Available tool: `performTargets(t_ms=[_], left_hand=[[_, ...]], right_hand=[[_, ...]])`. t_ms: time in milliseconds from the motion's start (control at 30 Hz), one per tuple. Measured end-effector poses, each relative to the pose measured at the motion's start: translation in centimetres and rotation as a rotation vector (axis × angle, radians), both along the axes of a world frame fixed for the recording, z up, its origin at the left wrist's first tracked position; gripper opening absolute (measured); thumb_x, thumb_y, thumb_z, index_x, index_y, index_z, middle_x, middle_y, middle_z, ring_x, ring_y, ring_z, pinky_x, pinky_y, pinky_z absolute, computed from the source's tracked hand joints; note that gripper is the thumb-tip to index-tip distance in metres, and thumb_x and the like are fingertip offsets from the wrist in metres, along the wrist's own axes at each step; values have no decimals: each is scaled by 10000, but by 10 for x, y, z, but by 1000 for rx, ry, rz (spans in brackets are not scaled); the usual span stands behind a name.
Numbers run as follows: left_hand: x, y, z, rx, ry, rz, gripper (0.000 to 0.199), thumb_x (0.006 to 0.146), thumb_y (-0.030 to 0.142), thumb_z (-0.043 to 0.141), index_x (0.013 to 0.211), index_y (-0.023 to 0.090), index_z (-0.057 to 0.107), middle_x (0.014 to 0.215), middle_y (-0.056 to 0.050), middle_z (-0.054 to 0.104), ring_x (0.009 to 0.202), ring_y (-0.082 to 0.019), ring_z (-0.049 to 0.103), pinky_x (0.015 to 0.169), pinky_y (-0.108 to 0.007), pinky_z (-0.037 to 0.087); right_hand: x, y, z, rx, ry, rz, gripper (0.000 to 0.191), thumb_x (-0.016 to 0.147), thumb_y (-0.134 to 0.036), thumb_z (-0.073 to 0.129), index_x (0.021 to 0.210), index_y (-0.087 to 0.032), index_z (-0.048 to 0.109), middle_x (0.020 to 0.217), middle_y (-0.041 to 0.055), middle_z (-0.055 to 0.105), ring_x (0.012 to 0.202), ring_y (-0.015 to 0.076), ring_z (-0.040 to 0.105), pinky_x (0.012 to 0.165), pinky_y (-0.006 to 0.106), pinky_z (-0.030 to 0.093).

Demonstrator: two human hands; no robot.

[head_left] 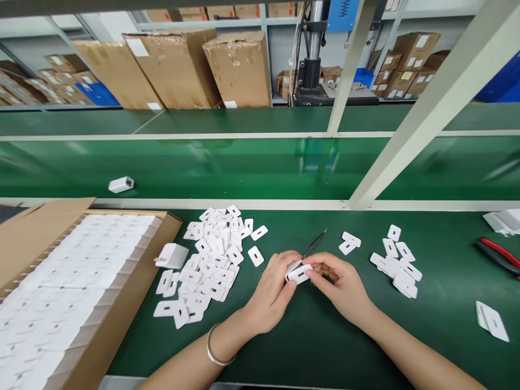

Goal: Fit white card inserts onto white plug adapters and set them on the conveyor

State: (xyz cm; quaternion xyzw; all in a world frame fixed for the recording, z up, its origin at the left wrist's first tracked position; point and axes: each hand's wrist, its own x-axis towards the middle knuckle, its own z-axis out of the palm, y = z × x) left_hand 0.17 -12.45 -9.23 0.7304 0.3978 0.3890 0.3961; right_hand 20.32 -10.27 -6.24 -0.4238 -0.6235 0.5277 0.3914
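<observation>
My left hand [271, 292] is closed around a small white plastic housing [293, 265], most of it hidden by my fingers. Between thumb and fingertips, my right hand [340, 281] pinches a white slotted cover plate [299, 274], which lies against the housing's open end. Whether the two are joined I cannot tell. Just beyond my hands lies a dark pointed tool [314, 244], tweezers by its look. To the left spreads a heap of loose white slotted plates [211, 265], and a smaller group of white plates [400, 265] lies on the right.
An open cardboard box [117, 303] of white pieces in rows stands at left, with a white housing [172, 255] beside it. Another housing [121, 184] lies on the conveyor belt [227, 168]. Red-and-black-handled pliers [499, 255] lie far right. A slanted post [430, 108] rises behind.
</observation>
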Motion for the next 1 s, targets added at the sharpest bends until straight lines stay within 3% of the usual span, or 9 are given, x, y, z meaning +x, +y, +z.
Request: performTargets(t_ms=[167,233,333,500,633,867,1000], left_hand=[[0,3,-4,7,16,-22,339,1124,353,311,1425,264,439,1360,-107,542,1240,-268,490,1072,-451,412],[-1,4,-5,0,-4,-53,346,1126,361,305,1430,266,440,1373,-109,534,1246,-269,487,1079,-457,408],[-3,4,-6,-1,-64,-95,364,1126,389,300,1438,267,443,1394,-117,517,1276,-279,477,1100,-475,399],[-7,2,-8,14,-114,-135,390,1123,429,293,1460,277,419,1416,-134,458,1318,-293,451,1115,-494,407],[-9,3,-10,-44,-60,-129,429,1118,464,265,1492,293,387,1462,-143,328,1311,-281,454,1068,-452,454],[-4,22,-10,29,165,-14,420,1100,467,307,1401,228,478,1310,-124,600,1120,-296,562,1006,-488,428],[1,37,-14,23,71,31,347,1049,393,420,1308,205,555,1231,-99,673,987,-258,620,930,-414,457]], right_hand=[[2,-1,-4,187,-114,16,144,1001,-286,621,1088,-285,735,1018,35,603,776,132,611,709,284,542],[3,1,-7,200,-137,7,196,996,-305,628,1182,-300,691,1067,38,546,761,126,572,706,293,538],[3,3,-12,84,-153,35,338,994,-378,638,1317,-302,569,1079,40,551,790,146,556,723,308,532],[-2,2,-12,-108,-78,239,296,1059,-502,492,1234,-269,545,1034,33,621,908,183,596,804,331,505],[-2,4,-13,-140,-31,234,312,1047,-518,517,1221,-259,525,1008,28,622,905,182,607,787,325,500],[0,20,-30,-57,-75,134,335,1018,-547,538,1082,-219,550,886,11,644,763,154,615,713,308,532],[-6,30,-36,-35,-34,25,445,900,-646,627,1012,-221,555,731,-30,610,610,138,578,571,277,506]])
